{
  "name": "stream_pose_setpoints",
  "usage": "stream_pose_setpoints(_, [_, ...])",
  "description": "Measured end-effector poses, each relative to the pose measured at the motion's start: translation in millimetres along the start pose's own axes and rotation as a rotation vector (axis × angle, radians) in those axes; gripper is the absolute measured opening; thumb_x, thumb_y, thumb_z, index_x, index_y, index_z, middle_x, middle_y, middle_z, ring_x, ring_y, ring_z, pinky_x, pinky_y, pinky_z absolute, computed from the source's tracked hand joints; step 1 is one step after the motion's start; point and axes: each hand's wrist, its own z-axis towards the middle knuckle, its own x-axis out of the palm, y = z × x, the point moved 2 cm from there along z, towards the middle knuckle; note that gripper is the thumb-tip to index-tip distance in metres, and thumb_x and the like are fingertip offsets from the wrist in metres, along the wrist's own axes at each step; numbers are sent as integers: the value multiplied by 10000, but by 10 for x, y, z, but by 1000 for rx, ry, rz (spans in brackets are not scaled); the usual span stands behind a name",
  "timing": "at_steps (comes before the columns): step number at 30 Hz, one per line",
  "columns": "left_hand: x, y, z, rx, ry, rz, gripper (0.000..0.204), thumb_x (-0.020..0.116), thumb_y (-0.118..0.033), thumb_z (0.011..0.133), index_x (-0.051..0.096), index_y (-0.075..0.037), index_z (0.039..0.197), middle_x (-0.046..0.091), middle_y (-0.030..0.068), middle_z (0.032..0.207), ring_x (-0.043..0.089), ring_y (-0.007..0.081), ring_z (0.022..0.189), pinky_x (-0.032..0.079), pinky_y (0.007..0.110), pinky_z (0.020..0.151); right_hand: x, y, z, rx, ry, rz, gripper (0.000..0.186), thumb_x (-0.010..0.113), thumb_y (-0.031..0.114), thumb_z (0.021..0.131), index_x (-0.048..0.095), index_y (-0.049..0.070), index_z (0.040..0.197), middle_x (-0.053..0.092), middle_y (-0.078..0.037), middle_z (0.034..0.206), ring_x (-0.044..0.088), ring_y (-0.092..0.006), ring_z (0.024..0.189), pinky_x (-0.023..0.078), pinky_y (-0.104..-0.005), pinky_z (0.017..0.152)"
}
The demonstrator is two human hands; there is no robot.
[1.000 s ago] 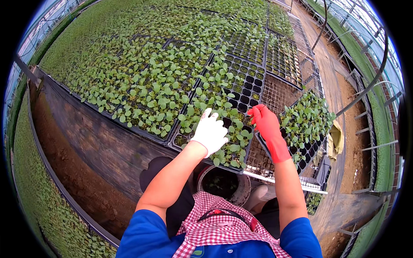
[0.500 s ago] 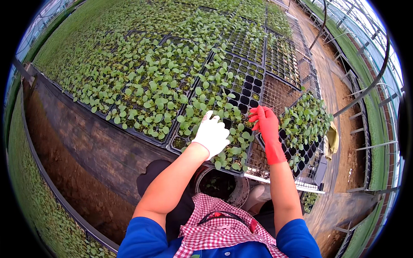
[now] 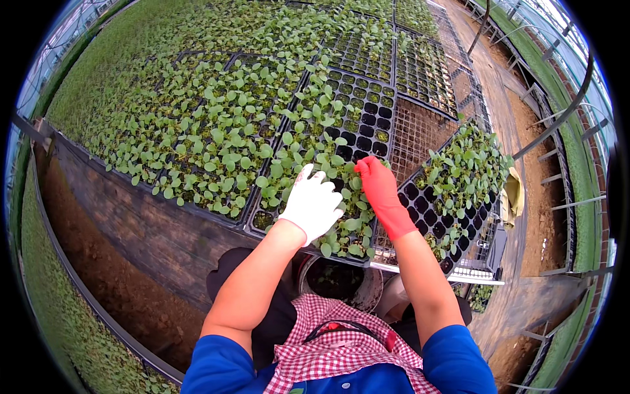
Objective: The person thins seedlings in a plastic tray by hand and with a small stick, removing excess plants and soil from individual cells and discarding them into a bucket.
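Left hand, half-curled, and right hand, fingertips together, at the seedling tray; from my remote station I cannot tell whether either grips anything. Right: mesh, second tray; nearer: bucket.

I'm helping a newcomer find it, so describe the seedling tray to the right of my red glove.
Start at the mesh bench and go to its near right corner, just right of the red-gloved right hand. The black tray lies there, partly covered by leafy seedlings, with dark cells showing. Unlike the neighbouring trays, lined up in rows, it sits turned at an angle.
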Motion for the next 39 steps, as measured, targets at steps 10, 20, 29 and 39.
stream_pose_setpoints(10, [-59,17,-35,16,-91,-9,268,586,-357,823,683,-140,948,635,40,1006,527,245,1094,285,470,1082,-248,-190,-330,309,-107,929,322,394,258,1028,608,18,1037,662,-68,819,597,-103,532,412,-199,448])
stream_pose_setpoints(20, [-393,-539,5,301,-319,-252,268,636,-222,789,638,-68,1008,631,96,1084,551,286,1090,366,454,1055,-1370,-342,-823,161,-313,949,355,399,296,1030,605,7,1019,650,-67,768,576,-84,511,346,-179,407])
stream_pose_setpoints(29, [221,-1490,857,291,52,-112,232,588,-285,840,624,-96,970,617,59,971,596,241,931,465,387,769,-1848,-1064,-875,346,-273,584,325,395,269,1024,614,31,993,647,-42,766,554,-88,471,369,-192,413])
stream_pose_setpoints(39, [500,-1495,1323,139,91,-9,237,577,-296,858,626,-120,1009,616,50,993,598,233,953,469,403,789,-1871,-788,-673,198,-156,-16,272,520,328,953,650,94,995,665,-104,766,646,-281,751,492,-379,693])
